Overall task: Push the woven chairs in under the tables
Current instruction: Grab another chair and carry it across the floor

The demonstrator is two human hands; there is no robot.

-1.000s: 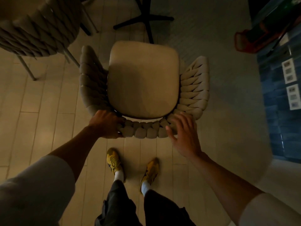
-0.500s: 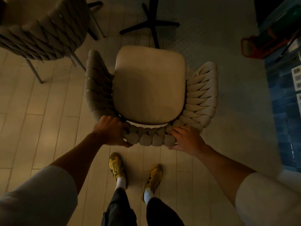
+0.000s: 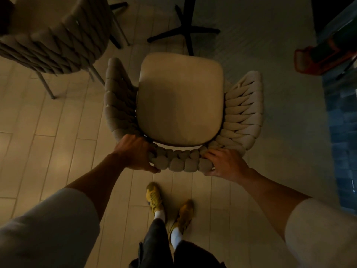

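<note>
A beige woven chair (image 3: 181,97) with a smooth seat cushion stands right below me, its braided backrest nearest to me. My left hand (image 3: 135,153) grips the left end of the backrest top. My right hand (image 3: 225,164) grips the right end of the same backrest. Just beyond the chair's front edge stands a black cross-shaped table base (image 3: 186,29); the tabletop is out of view.
A second woven chair (image 3: 58,37) on thin metal legs stands at the upper left, close to the held chair's left arm. A red-orange object (image 3: 316,60) lies at the right by a blue tiled strip (image 3: 343,132). My yellow shoes (image 3: 154,197) are on pale floor tiles.
My right hand came down from hovering with fingers spread and closed on the backrest. The left hand kept its grip. The chair and table base sit lower in view.
</note>
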